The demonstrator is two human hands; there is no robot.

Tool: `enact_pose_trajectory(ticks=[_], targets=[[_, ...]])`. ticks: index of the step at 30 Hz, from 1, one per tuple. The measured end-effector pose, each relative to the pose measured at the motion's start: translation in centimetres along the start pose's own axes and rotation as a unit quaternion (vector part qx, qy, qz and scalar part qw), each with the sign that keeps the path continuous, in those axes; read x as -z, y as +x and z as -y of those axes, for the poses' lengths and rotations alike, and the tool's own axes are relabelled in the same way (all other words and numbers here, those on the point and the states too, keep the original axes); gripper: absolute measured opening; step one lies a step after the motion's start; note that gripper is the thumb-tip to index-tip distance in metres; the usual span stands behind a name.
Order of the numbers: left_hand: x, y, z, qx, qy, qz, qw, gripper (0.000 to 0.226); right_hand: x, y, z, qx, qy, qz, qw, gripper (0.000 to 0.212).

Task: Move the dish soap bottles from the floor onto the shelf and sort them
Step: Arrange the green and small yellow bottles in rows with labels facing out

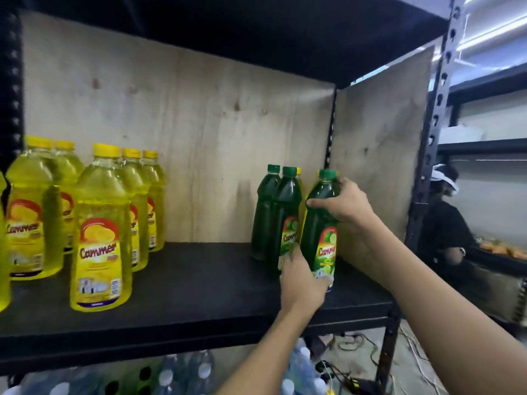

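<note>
A person's two hands steady a green bottle point(318, 226) of dish soap standing upright at the right end of a black shelf point(199, 295). The right hand point(342, 205) has its grip closed around the bottle's shoulder just below the green cap, thumb on the near side and fingers curled over the far side. The left hand point(301, 283) has its grip wrapped round the bottle's lower label near the base, though motion blur softens its fingers. Touching the held bottle on its left, two more green bottles point(281, 206) stand in a line running toward the plywood back panel point(185, 124), with a sliver of yellow cap showing behind them. Well apart, at the left end of the same shelf, a cluster of yellow bottles point(99, 223) stands upright in rows, labels facing forward; a bare stretch of shelf lies between the two colours. On the level below, clear water bottles point(182, 374) with white caps are packed together. To the right, beyond the metal upright point(433, 138), another person point(445, 226) in a dark shirt and white visor is at a neighbouring rack, and cables point(362, 363) trail across the floor.
</note>
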State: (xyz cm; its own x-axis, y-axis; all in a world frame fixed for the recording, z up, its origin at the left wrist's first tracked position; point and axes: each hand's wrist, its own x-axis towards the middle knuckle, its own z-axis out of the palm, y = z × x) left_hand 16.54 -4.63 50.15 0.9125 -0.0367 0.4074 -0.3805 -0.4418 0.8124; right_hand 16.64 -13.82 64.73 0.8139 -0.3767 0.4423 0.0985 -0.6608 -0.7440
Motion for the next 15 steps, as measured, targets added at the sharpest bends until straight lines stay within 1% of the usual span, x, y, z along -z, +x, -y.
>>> enact_pose_trajectory(ticks=[2, 4, 7, 9, 12, 15], targets=[[-1.5, 0.1, -1.0, 0.035, -0.028, -0.026, 0.999, 0.095, -0.8, -0.4, -0.2, 0.036, -0.034, -0.039, 0.998, 0.081], [-2.0, -0.1, -1.3, 0.047, -0.050, -0.060, 0.996, 0.093, -0.9, -1.9, 0.3, 0.075, -0.036, -0.071, 0.994, 0.074], [-0.9, -1.2, -0.6, 0.032, -0.095, -0.103, 0.990, 0.090, -1.6, -5.4, 1.6, 0.162, -0.019, -0.084, 0.983, 0.066], [0.8, -1.8, 0.6, 0.014, -0.117, -0.136, 0.984, 0.090, -2.6, -7.5, 2.8, 0.207, 0.002, -0.079, 0.975, 0.070], [5.0, -0.9, 3.2, -0.008, -0.077, -0.184, 0.980, 0.085, -5.5, -8.2, 4.9, 0.241, 0.060, -0.076, 0.966, 0.076], [9.3, 2.3, 6.2, -0.012, 0.003, -0.197, 0.980, 0.082, -9.5, -6.7, 6.8, 0.229, 0.106, -0.075, 0.965, 0.077]])
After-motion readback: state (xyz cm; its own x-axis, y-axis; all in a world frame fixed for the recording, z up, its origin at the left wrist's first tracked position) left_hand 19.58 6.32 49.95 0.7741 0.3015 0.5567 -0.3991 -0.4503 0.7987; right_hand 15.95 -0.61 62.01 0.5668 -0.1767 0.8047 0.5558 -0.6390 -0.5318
